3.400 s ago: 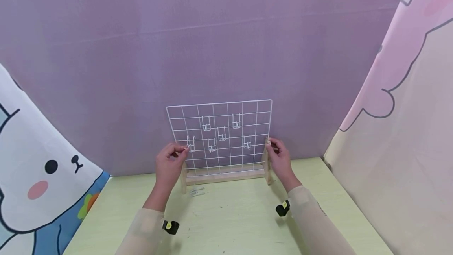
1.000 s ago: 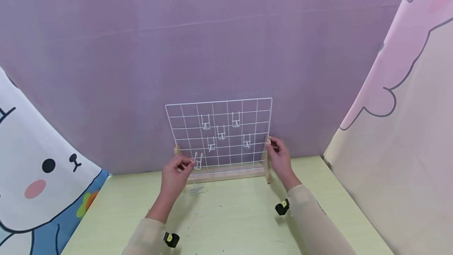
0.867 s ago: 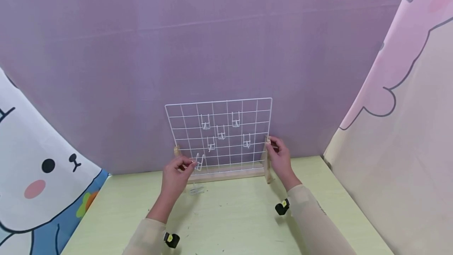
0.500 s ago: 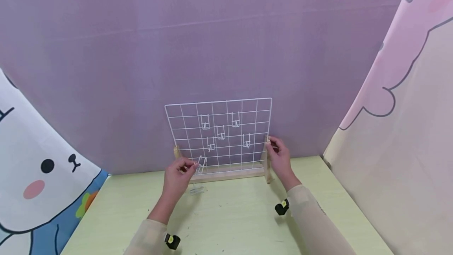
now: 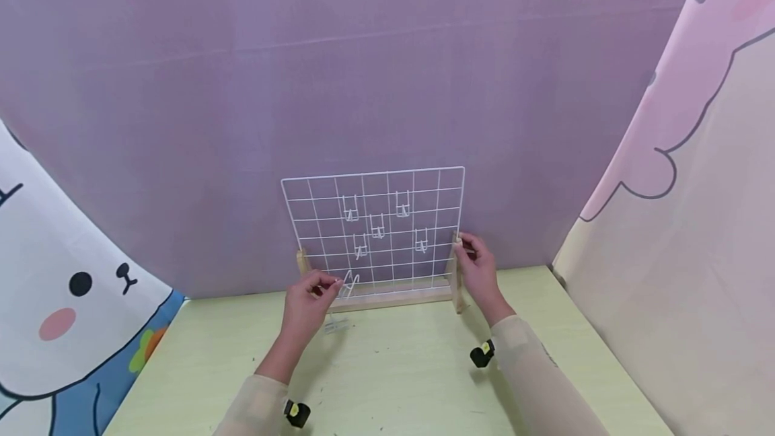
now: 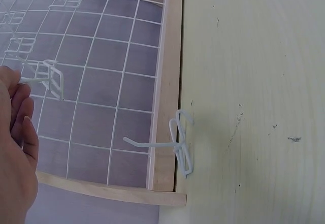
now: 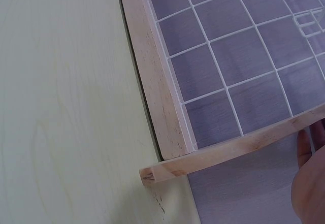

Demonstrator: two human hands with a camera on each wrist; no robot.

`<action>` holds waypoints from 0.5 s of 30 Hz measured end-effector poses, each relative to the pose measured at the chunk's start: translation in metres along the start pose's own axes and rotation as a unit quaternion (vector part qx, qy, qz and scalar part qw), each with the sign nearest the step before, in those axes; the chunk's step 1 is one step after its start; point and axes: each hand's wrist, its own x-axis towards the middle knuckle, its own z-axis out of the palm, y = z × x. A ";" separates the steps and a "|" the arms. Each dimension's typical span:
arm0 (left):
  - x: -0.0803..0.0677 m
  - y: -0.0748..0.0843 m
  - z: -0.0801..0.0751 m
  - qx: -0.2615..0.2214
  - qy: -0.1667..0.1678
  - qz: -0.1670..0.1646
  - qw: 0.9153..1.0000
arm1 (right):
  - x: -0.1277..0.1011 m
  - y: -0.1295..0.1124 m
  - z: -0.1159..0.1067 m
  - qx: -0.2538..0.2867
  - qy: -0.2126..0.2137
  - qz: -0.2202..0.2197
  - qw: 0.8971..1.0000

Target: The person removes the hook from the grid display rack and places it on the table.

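My left hand (image 5: pixel 305 308) pinches a white wire hook (image 5: pixel 349 284) by its prong between thumb and fingertips, before the lower left of a white wire grid panel (image 5: pixel 375 174). In the left wrist view the hook's double-loop back (image 6: pixel 57 82) faces the grid. The panel stands in a wooden frame (image 5: pixel 393 299), and several similar hooks (image 5: pixel 377 227) hang on its wires. At the panel's right side, my right hand (image 5: pixel 481 274) holds the wooden upright (image 5: pixel 455 281); its fingers (image 7: pixel 304 148) are partly hidden behind the wood in the right wrist view.
Another loose white hook (image 6: pixel 180 145) lies on the pale yellow-green table (image 5: pixel 412 369) by the frame's front left, prong pointing up. A purple cloth (image 5: pixel 375 86) rises behind the panel, with cartoon-printed cloths (image 5: pixel 103 328) at the sides.
My left hand has moved down and to the right with the pinched hook, from the panel's middle left to its lower left. The hook has tilted. My right hand has stayed at the upright.
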 end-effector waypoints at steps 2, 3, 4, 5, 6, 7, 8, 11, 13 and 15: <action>0.000 0.000 0.001 0.001 -0.003 -0.003 1.000 | -0.003 -0.009 0.000 0.003 -0.004 0.001 1.000; 0.000 0.000 0.001 0.000 -0.004 -0.004 1.000 | -0.004 -0.013 0.000 0.004 -0.005 0.000 1.000; 0.000 0.001 0.001 -0.001 -0.006 -0.006 1.000 | -0.006 -0.016 0.000 0.005 -0.006 -0.001 1.000; 0.000 0.000 0.002 -0.001 -0.007 -0.007 1.000 | -0.006 -0.018 0.000 0.004 -0.007 -0.001 1.000; 0.000 0.000 0.003 -0.002 -0.008 -0.008 1.000 | -0.007 -0.019 0.000 0.002 -0.007 0.000 1.000; 0.000 0.000 0.003 -0.002 -0.009 -0.008 1.000 | -0.007 -0.019 0.000 0.002 -0.007 -0.001 1.000; 0.000 -0.001 0.004 -0.003 -0.010 -0.008 1.000 | -0.007 -0.020 0.000 0.001 -0.007 0.000 1.000; 0.000 -0.002 0.005 -0.003 -0.015 -0.007 1.000 | -0.007 -0.019 0.000 0.001 -0.007 0.001 1.000; 0.000 -0.004 0.006 -0.003 -0.019 -0.008 1.000 | -0.007 -0.018 0.000 0.002 -0.007 0.000 1.000; 0.000 -0.005 0.006 -0.004 -0.024 -0.009 1.000 | -0.007 -0.018 0.000 0.002 -0.007 -0.001 1.000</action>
